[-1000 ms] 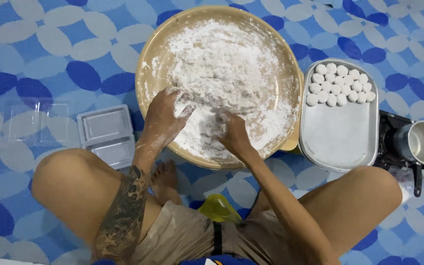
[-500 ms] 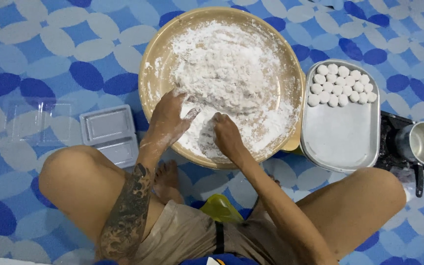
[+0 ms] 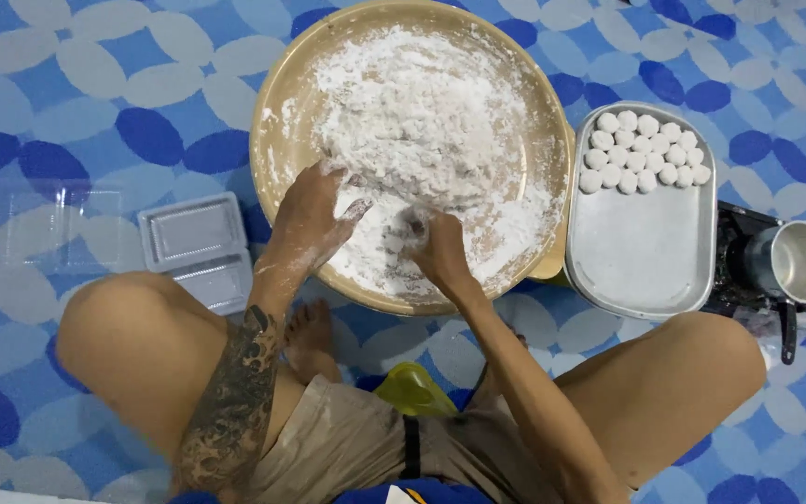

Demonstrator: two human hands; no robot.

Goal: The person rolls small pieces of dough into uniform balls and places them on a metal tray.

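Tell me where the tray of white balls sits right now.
In the head view, the metal tray lies on the floor at the person's right, touching the big round bowl, with a metal pot on its far side.

A metal tray (image 3: 641,252) lies on the blue-and-white patterned floor (image 3: 67,84), with white dough balls (image 3: 644,152) clustered at its far end. A metal pot (image 3: 799,261) sits beside it. Two clear plastic containers (image 3: 193,245) lie left.
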